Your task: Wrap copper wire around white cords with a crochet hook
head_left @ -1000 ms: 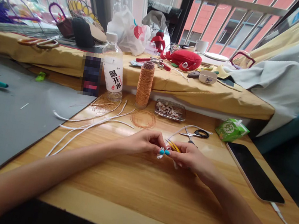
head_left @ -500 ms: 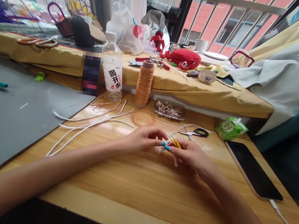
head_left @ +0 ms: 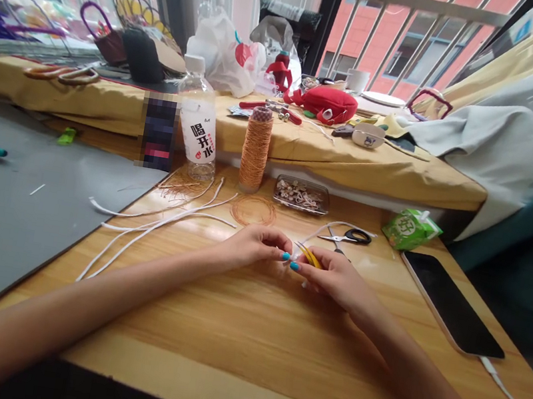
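One small white piece [head_left: 295, 254], just near-left of the scissors [head_left: 339, 239]: left hand [head_left: 259, 247] and right hand [head_left: 335, 279] both pinching it, yellow tool [head_left: 310, 256] tucked in the right. Likely fine fingertip shaping, detail too small to tell; next move calls for steady pinching.

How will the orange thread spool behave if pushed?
The orange thread spool stands tall and narrow, so a high push would probably tip it; its round sides suggest it could then roll. Its wound surface looks textured, so likely not slippery.
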Available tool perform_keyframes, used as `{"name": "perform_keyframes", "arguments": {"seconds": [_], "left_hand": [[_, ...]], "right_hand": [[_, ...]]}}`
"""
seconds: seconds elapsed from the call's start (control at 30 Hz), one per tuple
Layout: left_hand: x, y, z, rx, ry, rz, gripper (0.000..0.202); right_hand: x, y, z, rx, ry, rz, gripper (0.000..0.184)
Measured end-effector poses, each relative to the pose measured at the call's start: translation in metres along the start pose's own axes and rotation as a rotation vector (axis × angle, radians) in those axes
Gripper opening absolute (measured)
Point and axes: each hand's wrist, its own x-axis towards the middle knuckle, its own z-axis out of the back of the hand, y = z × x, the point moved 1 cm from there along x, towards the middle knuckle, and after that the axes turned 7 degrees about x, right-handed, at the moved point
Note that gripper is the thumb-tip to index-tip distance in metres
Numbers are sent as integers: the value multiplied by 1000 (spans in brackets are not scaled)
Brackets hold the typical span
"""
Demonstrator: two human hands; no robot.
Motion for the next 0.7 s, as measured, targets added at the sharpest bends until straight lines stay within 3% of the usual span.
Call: {"name": "perform_keyframes", "arguments": {"seconds": [0.2,0.43,0.6,0.7], "left_hand": [[-1,-1,-5,29,-69,-52,19],[-3,-7,-8,-14,-116,18,27],[-4,-5,-10,-34,-86,24,41],[-5,-6,-10,5,-161,-42,30]], "right_hand": [[0,1,-2,14,-42,45,30],[-2,5,-4,48,-98,107,28],[-1,3,0,122,-149,117,27],[-1,3,0,90,-155,111,28]]}}
